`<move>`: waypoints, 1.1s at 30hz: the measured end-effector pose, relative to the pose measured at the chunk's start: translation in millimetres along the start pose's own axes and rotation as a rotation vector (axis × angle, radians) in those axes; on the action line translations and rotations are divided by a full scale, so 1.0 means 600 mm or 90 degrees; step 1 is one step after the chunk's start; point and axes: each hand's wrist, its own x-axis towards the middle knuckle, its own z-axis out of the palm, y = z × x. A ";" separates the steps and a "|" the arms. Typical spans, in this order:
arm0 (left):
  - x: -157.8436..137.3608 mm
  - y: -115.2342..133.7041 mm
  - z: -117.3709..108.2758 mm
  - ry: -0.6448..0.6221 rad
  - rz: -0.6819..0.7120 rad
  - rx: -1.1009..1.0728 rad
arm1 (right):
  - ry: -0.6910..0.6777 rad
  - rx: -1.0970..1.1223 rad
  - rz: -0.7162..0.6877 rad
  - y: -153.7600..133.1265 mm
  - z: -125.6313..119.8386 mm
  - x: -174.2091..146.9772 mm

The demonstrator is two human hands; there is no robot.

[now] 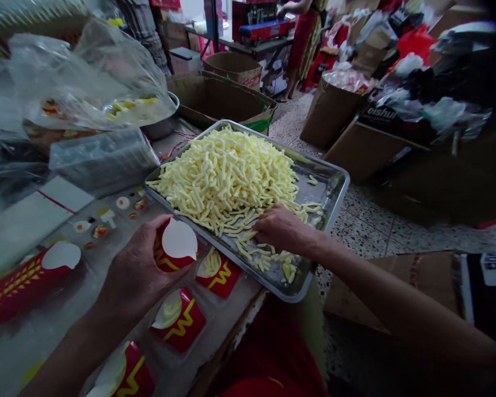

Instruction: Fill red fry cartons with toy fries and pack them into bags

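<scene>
A red French-fry carton [165, 255] with a yellow zigzag and a white inner back is in my left hand [134, 267], thumb and fingers closed around its sides. Beside it is a metal tray [337, 190] heaped with pale yellow fry-shaped sticks [227, 171]. My right hand [281, 229] reaches into the tray's near side, its fingers curled down on the loose sticks; the fingertips are partly hidden. Three more red cartons lie on the table: one with sticks [221, 275] by the tray, another [181, 320] nearer me, a third [128, 375] at the bottom edge.
A nested stack of red cartons [25, 284] lies at left. Behind it stand a clear plastic container [103, 157] and plastic bags [86, 66]. Cardboard boxes [215, 99] sit beyond the tray, and more boxes [330, 110] line the right floor. Another person [303, 41] stands far back.
</scene>
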 end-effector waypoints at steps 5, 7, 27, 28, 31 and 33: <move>0.007 0.010 0.011 -0.022 0.003 -0.027 | 0.065 0.040 0.013 0.008 0.002 -0.027; 0.008 0.014 0.010 -0.016 0.019 -0.025 | 0.078 0.046 -0.013 0.008 -0.002 -0.025; 0.062 0.093 0.018 -0.212 0.110 0.150 | 0.132 0.228 0.305 -0.028 0.021 -0.014; 0.065 0.102 0.020 -0.210 0.119 0.169 | 0.143 0.306 0.311 -0.030 0.014 -0.012; 0.078 0.128 0.037 -0.188 0.127 0.170 | 0.191 0.463 0.271 -0.047 -0.019 0.007; 0.089 0.137 0.055 -0.132 0.115 0.137 | 0.237 0.393 0.249 -0.066 -0.044 0.027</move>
